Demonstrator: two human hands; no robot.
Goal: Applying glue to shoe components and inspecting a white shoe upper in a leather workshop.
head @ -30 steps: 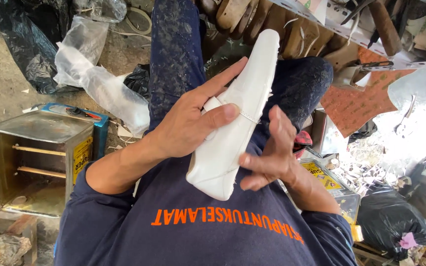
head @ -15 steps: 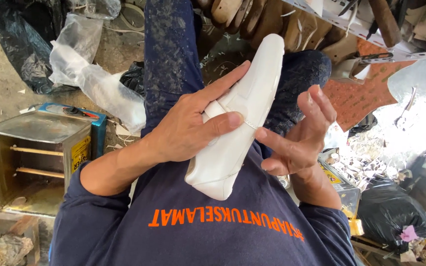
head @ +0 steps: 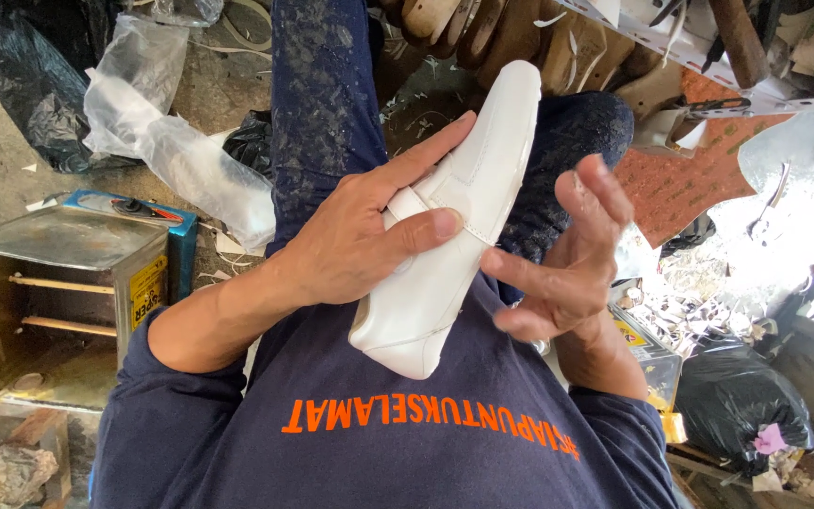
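A white leather shoe upper (head: 482, 179) on a last lies across my lap, toe pointing away from me and heel toward my chest. My left hand (head: 360, 245) grips it around the middle, thumb across the top and fingers along its far side. My right hand (head: 567, 264) is just to the right of the shoe with its fingers spread. Its index finger reaches toward the shoe's side near my left thumb and holds nothing.
A rusty open metal tin (head: 58, 283) stands on the ground at the left, with a clear plastic bag (head: 171, 141) behind it. Wooden shoe lasts (head: 482, 28) lie at the top, a reddish sheet (head: 690, 179) and scraps at the right, a black bag (head: 737, 405) at lower right.
My right hand has come off the shoe's lower side, opened its fingers and moved up and to the right. My left hand has kept its grip on the shoe.
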